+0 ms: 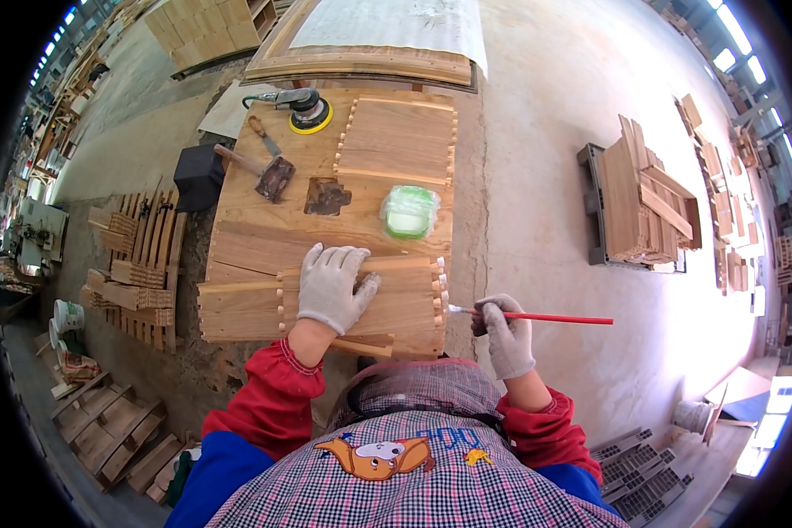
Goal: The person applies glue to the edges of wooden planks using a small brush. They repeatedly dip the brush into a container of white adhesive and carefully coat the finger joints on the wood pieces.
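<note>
Nearest us, our gloved left hand (333, 288) presses spread on the pale finger-jointed wooden panel (361, 304) while our right hand (507, 334) pinches a red-handled brush (537, 317), bristles reaching the panel's joints.

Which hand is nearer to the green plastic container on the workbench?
Left. The left hand lies flat on the wooden panel just below the green container; the right hand holds a red brush off the bench's edge.
</note>
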The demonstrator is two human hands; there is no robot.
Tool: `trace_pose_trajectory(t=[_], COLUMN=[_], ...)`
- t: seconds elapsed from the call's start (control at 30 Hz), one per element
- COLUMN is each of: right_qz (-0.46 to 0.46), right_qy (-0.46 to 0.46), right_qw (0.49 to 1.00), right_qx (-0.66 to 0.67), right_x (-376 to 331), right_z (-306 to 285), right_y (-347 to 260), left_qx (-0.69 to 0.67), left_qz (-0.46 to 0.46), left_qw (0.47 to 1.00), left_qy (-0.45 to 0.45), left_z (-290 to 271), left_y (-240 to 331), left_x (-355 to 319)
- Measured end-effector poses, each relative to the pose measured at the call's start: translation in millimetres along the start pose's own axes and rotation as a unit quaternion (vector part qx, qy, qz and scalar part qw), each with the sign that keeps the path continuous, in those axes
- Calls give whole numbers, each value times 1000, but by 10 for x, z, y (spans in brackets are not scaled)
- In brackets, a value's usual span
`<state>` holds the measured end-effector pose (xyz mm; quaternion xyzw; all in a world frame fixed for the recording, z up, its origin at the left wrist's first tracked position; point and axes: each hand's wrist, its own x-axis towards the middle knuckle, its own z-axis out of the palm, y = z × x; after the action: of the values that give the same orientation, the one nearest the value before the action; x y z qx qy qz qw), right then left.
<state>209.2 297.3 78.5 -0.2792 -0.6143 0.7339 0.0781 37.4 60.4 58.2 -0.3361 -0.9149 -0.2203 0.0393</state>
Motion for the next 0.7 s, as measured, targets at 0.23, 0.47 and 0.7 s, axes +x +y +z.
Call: trace_pose_trajectory(t=[0.23,0.47,0.7], right_qz=[-49,-41,-55], right_qy=[-35,-12,-30], right_qw=[997,999,998], right_qx=[-48,28,10], right_x=[97,149,374], right_z=[-68,5,51], right_y=[182,98,237], left_qx=[-3,-2,-8], left_qz=[3,-1,-3], left_qw=[1000,1000,1000], left_qy=[1,-2,-4], left_z=[-4,-9,-10], left_y=[-2,-5,4], left_x=[2,-7,1])
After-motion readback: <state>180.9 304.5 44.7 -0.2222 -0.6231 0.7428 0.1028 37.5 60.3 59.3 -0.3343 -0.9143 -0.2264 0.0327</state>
